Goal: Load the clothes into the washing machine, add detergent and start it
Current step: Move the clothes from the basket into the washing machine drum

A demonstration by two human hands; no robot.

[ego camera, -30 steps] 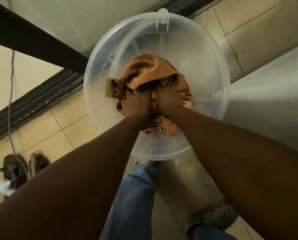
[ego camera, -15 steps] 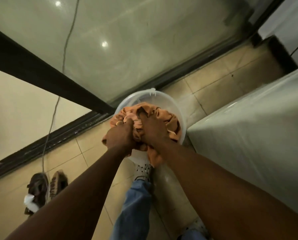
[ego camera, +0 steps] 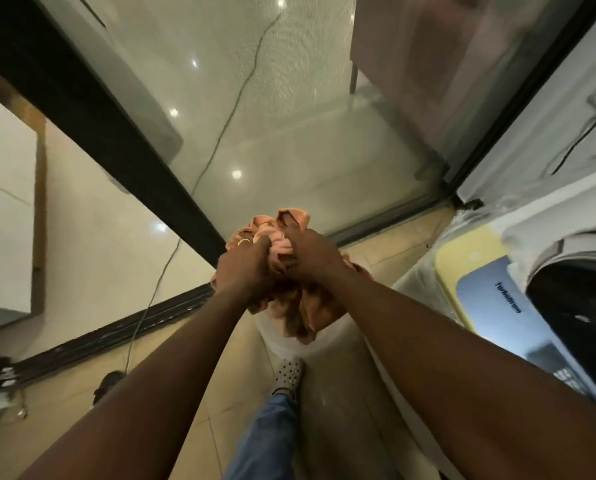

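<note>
A tiled floor [ego camera: 386, 251] is running beside a glass wall, with the washing machine [ego camera: 545, 258] standing at the right, its dark drum opening [ego camera: 576, 313] facing up. Both hands, left hand [ego camera: 244, 268] and right hand [ego camera: 310, 254], are clutching the orange clothes [ego camera: 289, 306] over a clear bucket [ego camera: 289, 344], fingers [ego camera: 286, 237] clamped into the cloth. The drum is lying to the right of the bundle, nearer the right hand, so the load probably needs swinging rightward.

Both hands, left [ego camera: 246, 271] and right [ego camera: 310, 256], clutch bunched orange clothes [ego camera: 289, 299] beside the washing machine [ego camera: 549, 271].
</note>
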